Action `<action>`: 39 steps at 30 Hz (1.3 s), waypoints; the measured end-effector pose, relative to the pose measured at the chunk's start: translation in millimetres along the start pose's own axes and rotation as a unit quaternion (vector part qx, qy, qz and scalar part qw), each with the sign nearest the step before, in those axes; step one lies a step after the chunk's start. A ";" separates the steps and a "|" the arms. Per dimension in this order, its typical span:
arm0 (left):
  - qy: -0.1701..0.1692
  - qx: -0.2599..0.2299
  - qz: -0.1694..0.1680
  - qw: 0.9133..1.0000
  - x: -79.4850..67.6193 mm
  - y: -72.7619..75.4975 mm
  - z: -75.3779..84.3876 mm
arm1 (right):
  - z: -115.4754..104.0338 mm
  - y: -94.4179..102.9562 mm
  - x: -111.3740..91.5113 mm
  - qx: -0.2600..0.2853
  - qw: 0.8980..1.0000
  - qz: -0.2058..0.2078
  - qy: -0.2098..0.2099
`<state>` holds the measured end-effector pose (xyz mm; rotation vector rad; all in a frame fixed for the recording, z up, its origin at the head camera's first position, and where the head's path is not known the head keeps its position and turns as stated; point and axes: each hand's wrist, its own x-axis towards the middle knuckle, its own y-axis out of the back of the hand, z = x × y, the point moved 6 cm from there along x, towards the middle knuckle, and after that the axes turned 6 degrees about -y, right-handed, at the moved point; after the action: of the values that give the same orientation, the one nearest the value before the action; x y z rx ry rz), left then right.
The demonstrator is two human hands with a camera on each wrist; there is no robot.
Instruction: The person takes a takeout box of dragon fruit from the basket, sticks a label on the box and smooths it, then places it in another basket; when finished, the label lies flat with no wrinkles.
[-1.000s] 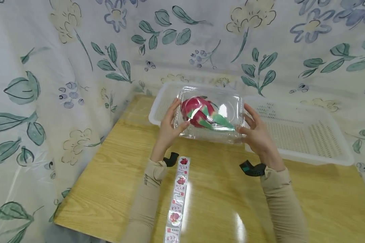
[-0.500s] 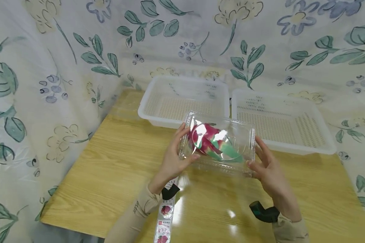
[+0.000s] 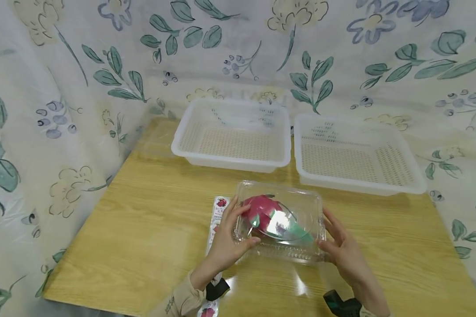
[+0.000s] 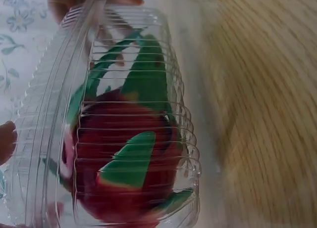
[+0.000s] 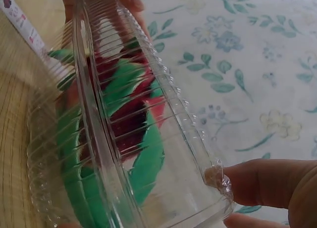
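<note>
A clear plastic clamshell box (image 3: 301, 198) holds a red dragon fruit (image 3: 263, 209) with green scales. My left hand (image 3: 226, 246) grips the box's left end, thumb at the front and fingers over the lid's edge. My right hand (image 3: 349, 255) holds the right end. Through the ribbed wall in the left wrist view, the dragon fruit (image 4: 124, 163) lies close beside the tabletop; whether the box touches the wood I cannot tell. The right wrist view shows my right hand (image 5: 277, 188) against a corner of the closed box. A strip of dragon fruit labels (image 3: 217, 211) runs partly beneath my left hand.
Two white perforated baskets, a left basket (image 3: 230, 163) and a right basket (image 3: 361, 186), stand side by side at the back of the wooden table (image 3: 143, 229). Clear plastic (image 3: 154, 136) lies at the back left corner. A flowered curtain (image 3: 206, 57) hangs behind.
Both hands have brought the box with the dragon fruit back from in front of the left basket and down toward the near middle of the table. The grip stays the same.
</note>
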<state>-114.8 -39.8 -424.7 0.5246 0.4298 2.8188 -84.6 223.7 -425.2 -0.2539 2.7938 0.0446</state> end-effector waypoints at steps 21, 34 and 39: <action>0.021 -0.084 -0.099 0.991 5.5 16.9 -37.2 | 19.9 4.2 1.1 -0.043 0.997 0.038 -0.053; 0.090 0.001 -0.026 0.996 46.8 58.2 -86.1 | 21.4 6.1 -0.8 -0.034 0.998 0.038 -0.038; 0.131 0.081 -0.033 0.988 50.2 67.2 -100.0 | 21.1 3.9 -0.9 -0.034 0.998 0.032 -0.028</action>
<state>-210.6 -111.8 -476.3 0.1624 0.7167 2.8122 -77.5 228.9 -444.8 -0.1763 2.7464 0.1606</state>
